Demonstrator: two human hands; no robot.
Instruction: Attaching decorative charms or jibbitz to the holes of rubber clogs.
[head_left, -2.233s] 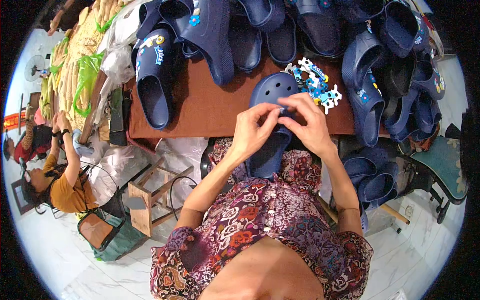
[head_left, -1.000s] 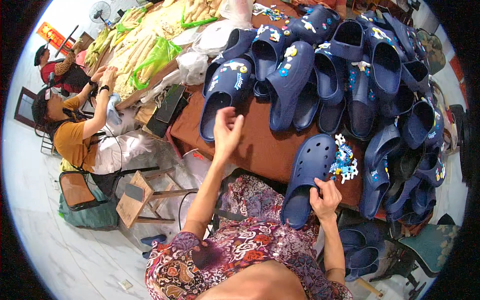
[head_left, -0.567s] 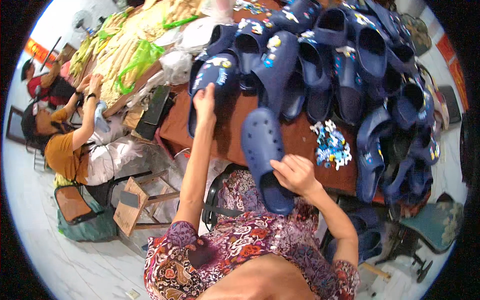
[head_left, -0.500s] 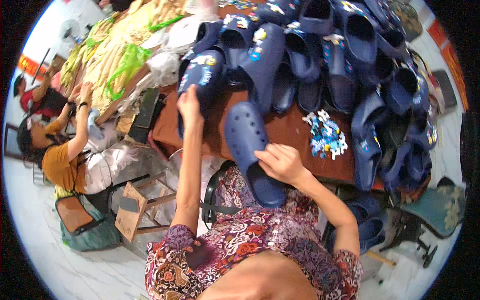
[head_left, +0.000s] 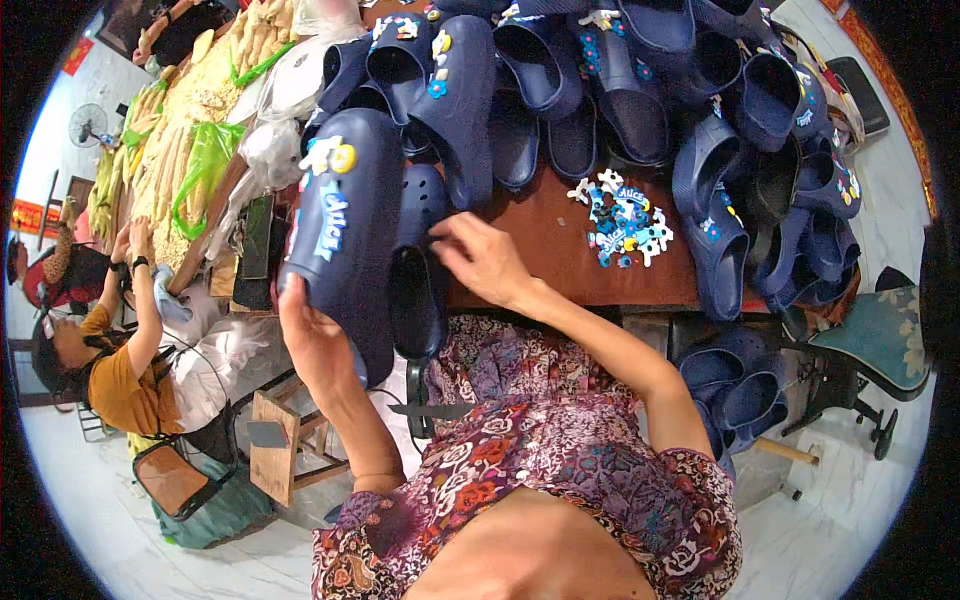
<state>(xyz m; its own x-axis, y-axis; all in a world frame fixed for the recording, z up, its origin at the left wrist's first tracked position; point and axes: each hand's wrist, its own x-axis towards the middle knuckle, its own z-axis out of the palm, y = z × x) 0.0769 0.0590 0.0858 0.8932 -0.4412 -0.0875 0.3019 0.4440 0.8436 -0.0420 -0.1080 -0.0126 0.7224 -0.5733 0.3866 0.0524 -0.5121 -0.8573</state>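
My left hand (head_left: 318, 335) is closed around the side of a navy clog (head_left: 345, 225), its thumb along the left edge and the other fingers hidden underneath. White, yellow and light-blue charms run down this clog's upper. Close against its right side is a plain navy clog (head_left: 420, 205), with bare holes in its toe and its heel toward me. My right hand (head_left: 485, 260) is at the plain clog's right edge, fingers loosely bent and apart, slightly blurred. On the brown tabletop to the right lies a pile of small blue, white and yellow charms (head_left: 630, 222).
Many navy clogs (head_left: 515, 150) crowd the back and right of the brown table (head_left: 570, 285). More clogs (head_left: 735, 385) sit below its edge. At left are a wooden stool (head_left: 275, 450), a person in a mustard top (head_left: 135, 385) and a heap of pale yellow pieces (head_left: 205, 110). An office chair (head_left: 865, 345) stands right.
My left hand has picked up the decorated clog and brought it nearer. The plain clog has moved left beside it, and my right hand's hold on it has loosened. The view has shifted.
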